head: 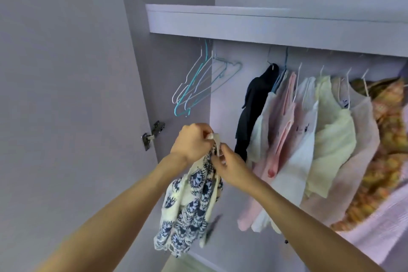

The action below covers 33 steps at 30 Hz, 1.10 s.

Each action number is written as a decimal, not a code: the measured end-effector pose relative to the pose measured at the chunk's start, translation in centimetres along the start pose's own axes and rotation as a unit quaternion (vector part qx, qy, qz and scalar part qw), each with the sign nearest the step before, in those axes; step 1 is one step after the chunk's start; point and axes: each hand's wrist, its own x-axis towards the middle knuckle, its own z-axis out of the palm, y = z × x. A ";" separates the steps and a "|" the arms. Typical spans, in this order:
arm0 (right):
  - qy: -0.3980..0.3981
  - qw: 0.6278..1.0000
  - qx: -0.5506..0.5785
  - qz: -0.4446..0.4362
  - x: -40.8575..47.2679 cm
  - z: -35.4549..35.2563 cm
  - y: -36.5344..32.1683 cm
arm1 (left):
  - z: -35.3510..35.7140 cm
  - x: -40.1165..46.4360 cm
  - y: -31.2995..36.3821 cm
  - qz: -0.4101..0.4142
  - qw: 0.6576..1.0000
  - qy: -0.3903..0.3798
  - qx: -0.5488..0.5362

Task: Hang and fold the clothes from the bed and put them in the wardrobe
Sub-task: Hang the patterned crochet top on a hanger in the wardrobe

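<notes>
Up before the open wardrobe [183, 24], both hands grasp a blue-patterned white garment [189, 205]: left hand [194, 141] clenched on its top, right hand [229, 166] pinching its strap [217, 142], below empty hangers [198, 86].

Gap between empty hangers [199, 86], hung clothes [309, 139]

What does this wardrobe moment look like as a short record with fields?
Held item: cream garment with navy blue print
Left hand: grips the garment's top
Right hand: pinches its pale strap
Empty hangers: teal and white wire hangers, left end of the wardrobe
Already hung: black garment, pink top, pale yellow top
</notes>
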 end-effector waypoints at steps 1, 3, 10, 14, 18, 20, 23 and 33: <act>0.051 0.998 -0.020 -0.020 0.6 -0.3 -0.4 | -0.5 0.2 0.2 0.009 1.000 0.015 -0.001; 0.083 0.993 -0.066 -0.056 1.4 -1.3 -1.0 | -1.5 0.5 -0.1 0.027 0.998 0.055 0.012; 0.161 0.978 -0.080 -0.103 4.8 -4.8 -3.1 | -4.6 1.4 -3.9 -0.061 0.987 0.146 0.038; 0.156 0.986 -0.046 -0.043 5.9 -5.9 -1.5 | -6.9 1.8 -5.6 -0.099 0.989 0.110 0.023; 0.010 0.999 -0.044 0.022 7.0 -4.6 0.3 | -8.0 2.1 -5.9 -0.101 0.993 -0.058 0.015; 0.001 0.999 -0.005 0.051 8.0 -3.9 0.8 | -8.6 2.2 -6.4 -0.107 0.987 -0.119 -0.035; 0.006 0.996 0.060 0.072 9.7 -3.4 0.6 | -8.9 2.7 -7.2 -0.106 0.978 -0.179 -0.028; 0.067 0.908 0.354 0.215 18.9 0.3 -0.9 | -3.9 4.6 -10.8 -0.065 0.966 0.183 0.169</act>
